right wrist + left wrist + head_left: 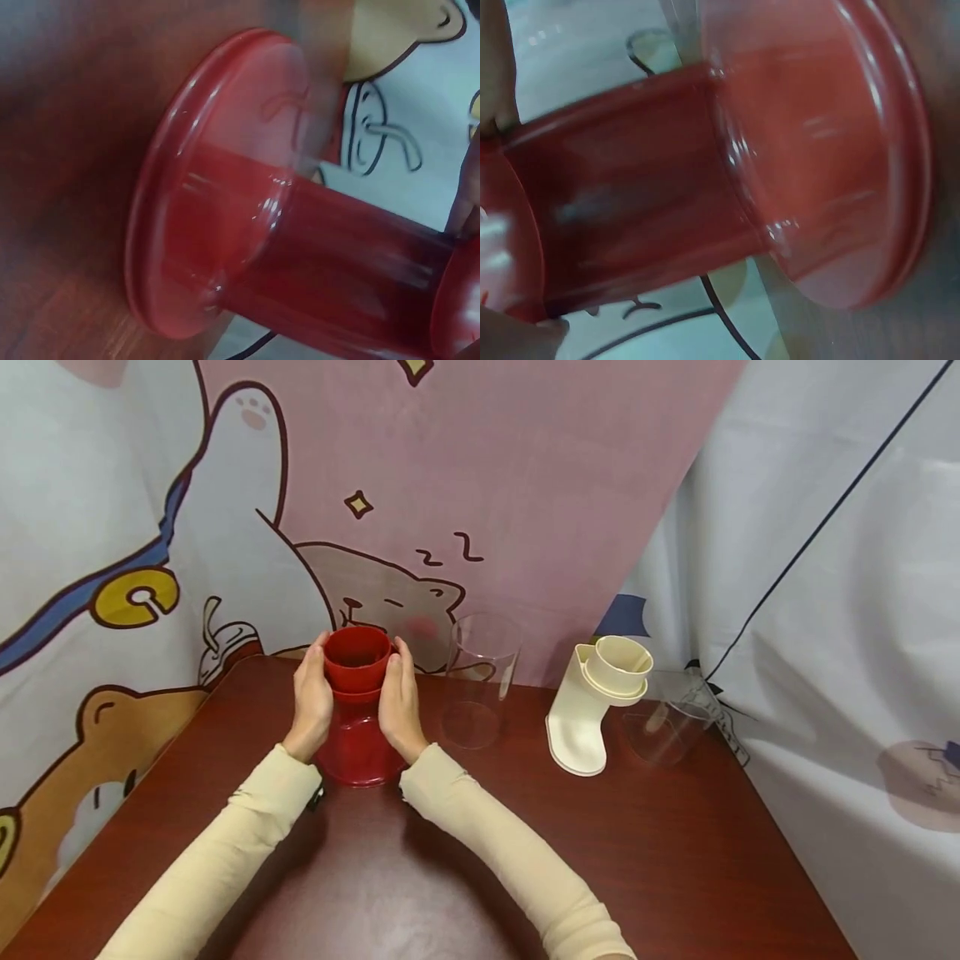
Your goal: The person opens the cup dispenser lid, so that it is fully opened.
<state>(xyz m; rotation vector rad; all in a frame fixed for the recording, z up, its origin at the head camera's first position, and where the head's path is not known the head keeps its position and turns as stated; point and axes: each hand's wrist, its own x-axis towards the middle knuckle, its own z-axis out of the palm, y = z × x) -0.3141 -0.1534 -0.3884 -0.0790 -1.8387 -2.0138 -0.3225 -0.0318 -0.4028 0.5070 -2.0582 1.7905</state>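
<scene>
Left hand: my left hand (313,697) wraps the left side of the red cup (357,658), fingers curled round its wall and thumb up near the rim.
Right hand: my right hand (400,700) mirrors it on the right side, fingers curled against the cup, so the cup is clasped between both palms.
Red cup: it sits upright, mouth up, in the top of the red translucent base (358,745); its lower part shows through the base's neck in both wrist views.
Red base: it flares to a wide round foot that stands flat on the table (675,860), just in front of my forearms, toward the back left of the tabletop.
Sleeves: cream sleeves (495,835) cover both arms down to the wrists.
Clear cylinder: a clear cylinder (480,681) stands upright just to the right of my right hand, not touching it.
Cream part: a cream stand with a round funnel top (596,706) stands further right.
Clear cup: a clear cup (671,718) lies tilted beside the cream part, near the right edge.
Backdrop: a cartoon-printed cloth (420,510) hangs behind the table.
</scene>
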